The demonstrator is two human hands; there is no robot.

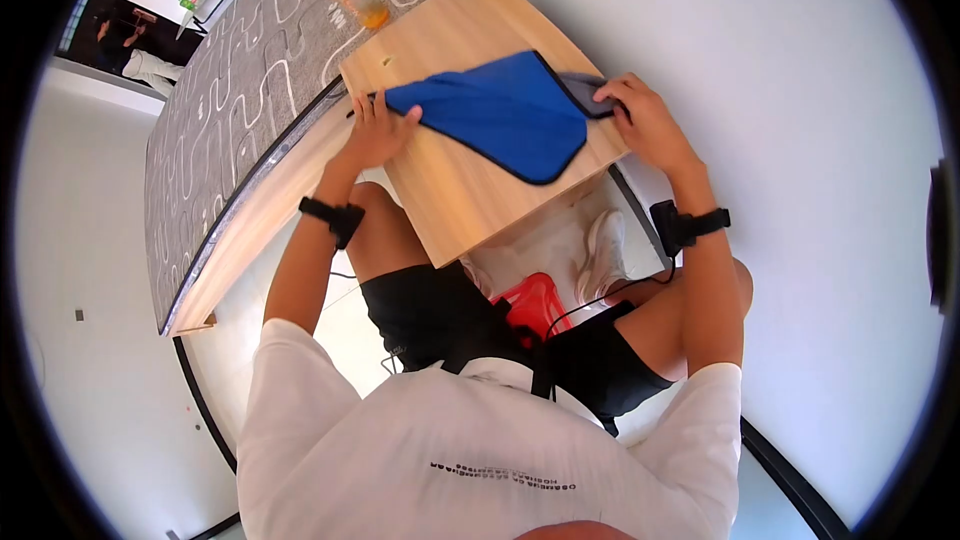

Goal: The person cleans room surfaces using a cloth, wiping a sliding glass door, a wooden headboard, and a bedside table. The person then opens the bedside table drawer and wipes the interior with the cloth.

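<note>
A blue cloth (500, 105) with black edging lies partly folded across a small wooden table (450, 210). At its right end a grey face (582, 92) of the cloth shows. My left hand (378, 135) is at the narrow left end, with the cloth gathered between thumb and fingers; the fingertips are partly hidden. On the other side, my right hand (648, 120) pinches the grey corner between thumb and fingers, near the table's right edge. Both wrists wear black straps.
A bed with a grey patterned mattress (240, 105) adjoins the table on the left. On it lies a bottle with orange liquid (372, 14). A white wall (800, 120) stands close on the right. Something red (537, 302) is on the floor between my legs.
</note>
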